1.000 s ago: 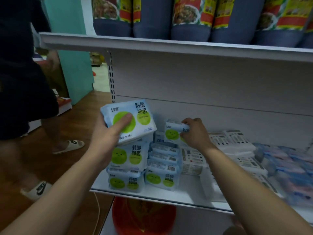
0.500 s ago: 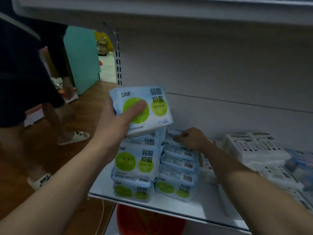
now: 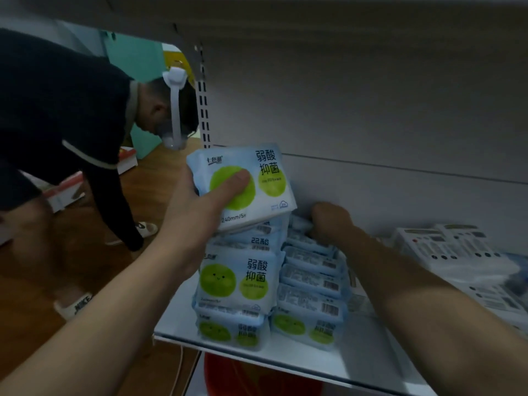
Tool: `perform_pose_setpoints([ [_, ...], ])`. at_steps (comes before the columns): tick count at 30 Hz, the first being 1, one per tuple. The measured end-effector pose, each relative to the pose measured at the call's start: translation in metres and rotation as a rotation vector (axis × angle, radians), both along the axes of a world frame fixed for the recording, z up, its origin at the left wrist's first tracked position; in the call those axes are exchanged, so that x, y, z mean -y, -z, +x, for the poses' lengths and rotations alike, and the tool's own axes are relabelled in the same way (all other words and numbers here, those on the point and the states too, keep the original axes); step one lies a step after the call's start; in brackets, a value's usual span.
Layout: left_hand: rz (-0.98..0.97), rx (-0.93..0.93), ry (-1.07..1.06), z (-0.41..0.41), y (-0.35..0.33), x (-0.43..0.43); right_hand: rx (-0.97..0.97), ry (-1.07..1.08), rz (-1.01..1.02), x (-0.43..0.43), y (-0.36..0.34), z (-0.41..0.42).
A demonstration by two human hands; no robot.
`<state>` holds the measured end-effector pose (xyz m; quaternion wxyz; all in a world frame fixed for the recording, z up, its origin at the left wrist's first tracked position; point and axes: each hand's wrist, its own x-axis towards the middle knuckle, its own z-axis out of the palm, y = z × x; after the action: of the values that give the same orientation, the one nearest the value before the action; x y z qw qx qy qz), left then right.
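My left hand [image 3: 197, 201] grips a pale blue pack with two green circles [image 3: 251, 184], thumb across its front, holding it tilted just above the left stack of same packs [image 3: 237, 284] on the white shelf [image 3: 357, 364]. My right hand [image 3: 328, 218] reaches to the back of the shelf and its curled fingers rest on the top pack of the right stack [image 3: 311, 270]. Whether it pinches that pack is hidden by the knuckles.
White packs with printed backs [image 3: 445, 250] lie on the shelf to the right. A person in a dark top [image 3: 57, 115] bends over at the left on the wooden floor [image 3: 85, 252]. Something red [image 3: 243, 378] sits below the shelf. The upper shelf hangs close overhead.
The view has dropped closer to the shelf. My right hand pushed deeper onto the right stack. The held pack stayed over the left stack. The person at the left bent down.
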<state>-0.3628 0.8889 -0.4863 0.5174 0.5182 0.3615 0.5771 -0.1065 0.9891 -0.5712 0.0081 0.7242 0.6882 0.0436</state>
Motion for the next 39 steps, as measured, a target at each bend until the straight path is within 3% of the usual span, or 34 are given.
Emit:
perform_pose_setpoints([
  [3, -0.012, 0.024, -0.016, 0.0, -0.001, 0.005, -0.256, 0.051, 0.138, 0.016, -0.015, 0.015],
  [5, -0.034, 0.051, -0.024, 0.003, -0.003, 0.01, -0.387, -0.018, 0.359, 0.036, -0.033, 0.024],
  [9, -0.015, 0.073, -0.051, 0.014, -0.014, 0.022, -0.432, -0.221, 0.88, 0.097, -0.068, 0.022],
  [14, -0.12, 0.028, 0.002, 0.036, -0.014, 0.048, -0.566, -0.31, 1.091, 0.178, -0.092, -0.004],
  [17, -0.181, 0.025, 0.018, 0.05, -0.01, 0.065, -0.493, -0.473, 0.888, 0.211, -0.095, -0.018],
  [20, -0.203, 0.041, 0.044, 0.055, -0.006, 0.081, -0.624, -0.519, 0.646, 0.234, -0.094, -0.024],
  [23, -0.207, 0.029, 0.096, 0.056, 0.0, 0.097, -0.699, -0.409, 0.647, 0.241, -0.103, -0.014],
  [27, -0.158, 0.013, 0.095, 0.057, -0.001, 0.104, -0.827, -0.143, 0.388, 0.237, -0.12, 0.001],
  [34, -0.045, -0.045, -0.009, 0.051, -0.01, 0.084, -1.109, -0.13, 0.279, 0.218, -0.12, 0.013],
  [36, -0.029, -0.052, -0.048, 0.043, -0.014, 0.074, -1.068, -0.048, 0.363, 0.198, -0.117, 0.025],
  [39, 0.009, -0.067, -0.091, 0.031, -0.02, 0.061, -0.718, 0.009, 0.416, 0.156, -0.107, 0.041],
])
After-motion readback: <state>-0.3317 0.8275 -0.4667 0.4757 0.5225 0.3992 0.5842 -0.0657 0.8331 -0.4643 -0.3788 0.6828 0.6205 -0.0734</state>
